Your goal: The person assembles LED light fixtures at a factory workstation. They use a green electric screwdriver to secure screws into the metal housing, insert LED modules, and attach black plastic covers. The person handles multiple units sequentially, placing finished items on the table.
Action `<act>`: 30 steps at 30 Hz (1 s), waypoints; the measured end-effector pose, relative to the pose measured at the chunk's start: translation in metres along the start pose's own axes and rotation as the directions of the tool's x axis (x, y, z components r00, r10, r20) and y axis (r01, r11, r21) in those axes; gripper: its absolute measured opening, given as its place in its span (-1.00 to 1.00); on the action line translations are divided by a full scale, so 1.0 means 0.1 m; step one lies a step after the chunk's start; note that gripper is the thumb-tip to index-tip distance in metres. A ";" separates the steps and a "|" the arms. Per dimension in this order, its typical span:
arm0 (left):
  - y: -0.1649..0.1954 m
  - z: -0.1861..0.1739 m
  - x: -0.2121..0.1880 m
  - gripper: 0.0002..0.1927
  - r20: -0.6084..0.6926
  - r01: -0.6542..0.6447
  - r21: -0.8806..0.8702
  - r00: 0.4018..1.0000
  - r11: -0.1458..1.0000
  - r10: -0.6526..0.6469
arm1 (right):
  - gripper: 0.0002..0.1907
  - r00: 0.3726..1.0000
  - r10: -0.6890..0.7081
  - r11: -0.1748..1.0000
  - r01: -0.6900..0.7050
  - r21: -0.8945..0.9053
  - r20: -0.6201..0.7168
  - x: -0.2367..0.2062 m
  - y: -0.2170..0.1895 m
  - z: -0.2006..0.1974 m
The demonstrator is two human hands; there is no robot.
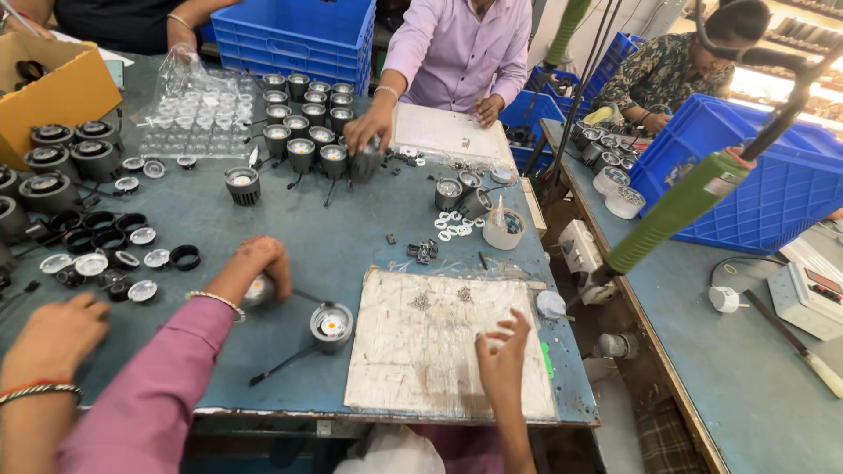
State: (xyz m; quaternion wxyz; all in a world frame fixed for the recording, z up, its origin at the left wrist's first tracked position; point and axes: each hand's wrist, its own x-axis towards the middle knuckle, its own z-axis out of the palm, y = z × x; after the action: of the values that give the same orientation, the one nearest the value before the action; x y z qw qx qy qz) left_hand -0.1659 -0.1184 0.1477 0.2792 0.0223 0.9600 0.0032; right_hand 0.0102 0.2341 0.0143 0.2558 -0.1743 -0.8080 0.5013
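My left hand (259, 263), on a pink-sleeved arm with a bracelet, is closed over a small round lamp housing (257, 291) on the blue-grey table (290, 228). A second round grey lamp housing (331, 325) with an orange centre and a black lead lies just right of it. My right hand (503, 351) holds nothing; its fingers are spread on the lower right part of a worn white work board (421, 351).
Another person's bare arm with bangles (44, 347) reaches in at the far left. Black rings and round lenses (114, 250) lie at the left, and rows of lamp housings (303, 114) stand at the back. Across the table a person in a lilac shirt (461, 44) works. Blue crates (294, 35) stand behind, and a green hanging tool (680, 206) is at the right.
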 end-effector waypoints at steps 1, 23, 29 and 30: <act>-0.02 -0.02 0.02 -0.01 0.026 0.033 0.042 0.999 0.999 -0.034 | -0.26 1.000 -0.011 1.000 0.011 0.001 0.018 0.00 0.07 0.04; 2.54 -0.96 1.47 0.32 -0.758 -0.763 -0.359 0.574 0.537 0.309 | -0.53 0.964 0.258 0.897 -0.210 0.388 -0.073 0.79 0.88 0.29; 2.66 -0.80 1.58 -0.05 -0.808 -0.793 -0.443 0.555 0.418 0.199 | -0.59 0.972 0.227 0.919 -0.193 0.344 -0.063 0.89 0.89 0.28; 2.62 -0.78 1.58 -0.07 -0.820 -0.797 -0.430 0.541 0.423 0.186 | -0.62 0.962 0.271 0.895 -0.237 0.377 -0.039 0.83 0.89 0.27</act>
State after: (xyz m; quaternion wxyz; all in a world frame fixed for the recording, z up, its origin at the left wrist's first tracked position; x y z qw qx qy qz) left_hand -0.3304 0.1503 0.1342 -0.1186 0.2042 0.8251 0.5132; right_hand -0.0706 0.2985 -0.0562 0.2524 -0.2497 -0.6574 0.6647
